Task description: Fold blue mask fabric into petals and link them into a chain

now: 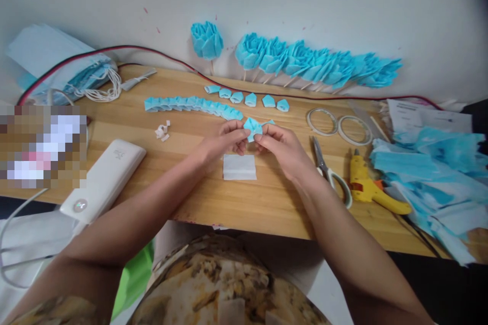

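Note:
Between my two hands is a small folded piece of blue material (252, 127), pinched at both sides above the table. My left hand (233, 136) grips its left edge with thumb and fingers. On the right edge, my right hand (276, 141) has its thumb pressed against the piece. Below them a white square sheet (240, 167) lies flat on the wood. Just beyond my left hand runs a curved row of overlapping folded blue pieces (190, 104). Several rolled blue pieces (250, 99) sit behind my hands.
Blue flowers on sticks (301, 58) lean against the wall. To the right are tape rolls (354, 130), scissors (324, 162), a yellow glue gun (366, 185) and blue scraps (430, 162). A white power bank (104, 180), paper bits (162, 131) and a stack of masks (64, 58) lie left.

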A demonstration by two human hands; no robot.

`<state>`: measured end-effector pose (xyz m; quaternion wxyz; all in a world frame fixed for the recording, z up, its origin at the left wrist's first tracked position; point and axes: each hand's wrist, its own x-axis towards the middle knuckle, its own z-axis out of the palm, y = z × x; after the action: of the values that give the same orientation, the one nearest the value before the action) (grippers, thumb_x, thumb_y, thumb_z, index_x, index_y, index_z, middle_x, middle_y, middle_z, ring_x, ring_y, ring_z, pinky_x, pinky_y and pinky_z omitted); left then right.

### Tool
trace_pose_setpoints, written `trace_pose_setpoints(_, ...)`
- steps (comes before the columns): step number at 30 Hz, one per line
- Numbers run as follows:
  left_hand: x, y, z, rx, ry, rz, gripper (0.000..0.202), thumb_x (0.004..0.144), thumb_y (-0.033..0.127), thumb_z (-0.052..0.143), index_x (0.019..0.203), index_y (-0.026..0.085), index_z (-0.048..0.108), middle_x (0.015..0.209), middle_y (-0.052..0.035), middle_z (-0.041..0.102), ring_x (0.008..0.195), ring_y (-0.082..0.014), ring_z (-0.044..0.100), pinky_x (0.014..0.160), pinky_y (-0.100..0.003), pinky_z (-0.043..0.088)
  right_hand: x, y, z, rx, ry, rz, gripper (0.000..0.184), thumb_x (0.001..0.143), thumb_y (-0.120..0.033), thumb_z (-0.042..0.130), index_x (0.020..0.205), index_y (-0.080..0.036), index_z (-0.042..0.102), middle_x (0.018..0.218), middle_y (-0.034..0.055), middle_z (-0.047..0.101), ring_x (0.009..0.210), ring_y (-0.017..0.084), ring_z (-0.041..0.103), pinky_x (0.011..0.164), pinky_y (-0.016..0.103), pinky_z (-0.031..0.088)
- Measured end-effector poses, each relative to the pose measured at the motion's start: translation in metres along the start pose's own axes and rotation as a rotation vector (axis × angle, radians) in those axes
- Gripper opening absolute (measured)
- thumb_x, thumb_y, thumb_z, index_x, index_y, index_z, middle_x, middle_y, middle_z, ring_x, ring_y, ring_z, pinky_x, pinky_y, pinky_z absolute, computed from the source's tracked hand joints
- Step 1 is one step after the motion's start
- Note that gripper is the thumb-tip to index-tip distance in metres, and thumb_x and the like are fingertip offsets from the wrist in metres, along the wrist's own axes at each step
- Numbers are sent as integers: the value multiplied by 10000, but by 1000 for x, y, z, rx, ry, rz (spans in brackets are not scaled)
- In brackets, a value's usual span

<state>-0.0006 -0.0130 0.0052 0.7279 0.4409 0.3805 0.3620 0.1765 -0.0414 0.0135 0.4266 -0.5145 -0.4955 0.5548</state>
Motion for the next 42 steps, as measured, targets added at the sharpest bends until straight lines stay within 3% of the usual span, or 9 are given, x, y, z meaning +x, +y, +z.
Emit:
trace_pose_setpoints(8,1,0,0,93,17,69,205,826,239,774,769,148,599,626,13,628,593,-90,579,626,-216,500,2,2,0,10,5,-7,246,733,-399,768,669,-221,612,653,-35,554,661,133,502,671,310,475)
trace_pose_setpoints(13,1,-1,1,-9,-6,97,372,892,494,716,775,163,594,694,-14,643,605,-118,616,606,-253,524,2,2,0,21,18,-13,223,738,-397,760,692,-216,638,663,-39,555,661,127,497,665,303,470)
trace_pose_setpoints(15,1,-2,1,7,-15,82,404,860,524,757,778,168,583,705,-10,636,613,-115,613,606,-252,522,2,2,0,26,20,-15,235,737,-405,767,689,-217,634,668,-38,554,663,127,494,669,305,477)
trace_pose_setpoints(20,0,-3,1,111,-32,49,336,786,363,837,807,177,558,656,21,616,615,-92,580,611,-221,493,2,2,1,52,29,-21,356,734,-454,814,634,-224,560,654,-40,526,658,122,474,650,297,481)
trace_pose_setpoints(25,2,-4,0,167,-14,96,311,779,317,818,789,178,540,657,47,586,599,-76,561,606,-211,472,3,3,2,57,37,-20,417,718,-517,852,643,-223,566,643,-47,523,644,116,468,639,287,476)
trace_pose_setpoints(35,1,-2,-1,251,88,131,161,834,226,701,757,164,574,637,32,599,582,-79,556,620,-218,469,5,9,-1,14,40,-32,360,710,-527,867,710,-206,705,701,-16,672,642,122,560,677,299,443)
trace_pose_setpoints(42,5,-7,-2,178,55,179,188,815,277,734,797,168,581,675,28,620,570,-74,558,590,-214,471,5,8,-1,17,53,-15,305,726,-480,849,722,-205,716,676,-18,665,639,124,565,681,301,427)
